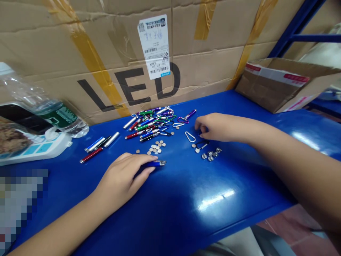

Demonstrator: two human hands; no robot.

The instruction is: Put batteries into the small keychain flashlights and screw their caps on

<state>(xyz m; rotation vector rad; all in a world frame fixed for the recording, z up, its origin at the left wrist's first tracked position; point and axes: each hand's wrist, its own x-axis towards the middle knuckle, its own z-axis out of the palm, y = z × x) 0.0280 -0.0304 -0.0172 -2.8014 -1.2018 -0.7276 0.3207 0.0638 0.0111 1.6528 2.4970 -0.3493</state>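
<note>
Left hand [124, 173] pinches blue tube [156, 163]; right hand [212, 127], grip unclear, curls beside silver carabiner [191, 135].

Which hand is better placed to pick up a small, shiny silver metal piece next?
Probably the right hand: it is nearer the small, shiny silver metal pieces, while the left hand holds a blue, silver-tipped tube farther away.

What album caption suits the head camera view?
Left hand holds a blue penlight, right hand beside a silver carabiner, button cells on a blue tabletop.
</note>
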